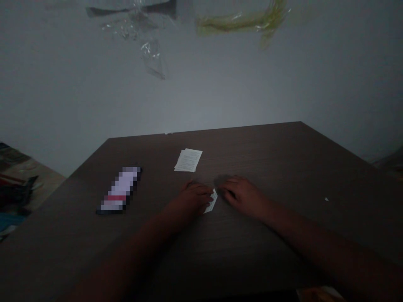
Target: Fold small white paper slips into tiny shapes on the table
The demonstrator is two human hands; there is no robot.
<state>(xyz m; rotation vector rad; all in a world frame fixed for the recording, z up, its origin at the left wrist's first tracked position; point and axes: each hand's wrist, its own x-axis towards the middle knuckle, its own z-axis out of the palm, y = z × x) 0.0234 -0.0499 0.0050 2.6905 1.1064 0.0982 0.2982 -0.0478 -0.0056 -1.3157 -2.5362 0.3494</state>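
Observation:
My left hand [197, 196] lies flat over a small printed sheet of paper [213, 202], fingers stretched out across it. Only the paper's right edge and lower corner show; the rest is under the hand. Just right of that paper, my right hand [237, 191] rests low over the table with its fingers loosely apart and curved, and I see nothing in it. Farther back, a few loosely stacked printed sheets [189, 160] lie on the table.
A phone [122, 188] with a lit, pixelated screen lies on the dark wooden table [267, 155] at the left. A tiny white scrap [326, 199] is at the right. Behind the table stands a wall [220, 84] with clear and yellow tape on it.

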